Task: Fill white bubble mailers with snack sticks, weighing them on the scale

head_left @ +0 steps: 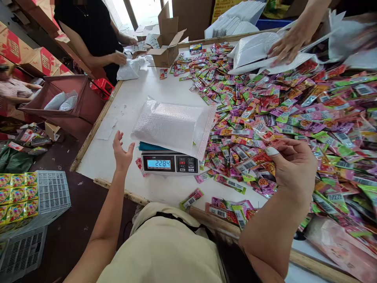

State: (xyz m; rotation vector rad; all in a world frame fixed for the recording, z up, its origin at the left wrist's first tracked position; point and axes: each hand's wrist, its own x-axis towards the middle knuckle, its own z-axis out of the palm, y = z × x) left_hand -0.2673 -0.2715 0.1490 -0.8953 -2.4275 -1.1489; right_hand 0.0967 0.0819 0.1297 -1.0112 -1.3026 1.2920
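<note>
A white bubble mailer (173, 124) lies on the digital scale (169, 163), whose lit display reads 228.4. The mailer's flap end points right, toward the heap of small snack packets (235, 131). My left hand (122, 151) is raised just left of the scale, fingers apart, holding nothing. Over the heap, my right hand (291, 165) pinches a small snack packet (262, 127) between thumb and fingers. Whether more than one packet is in that grip is hard to make out.
Across the table a person in black handles a white parcel (129, 68) beside an open cardboard box (165, 49). Another person's hand (291, 41) rests on white mailers at the upper right. A maroon bin (59, 114) and plastic crate (53, 192) stand left.
</note>
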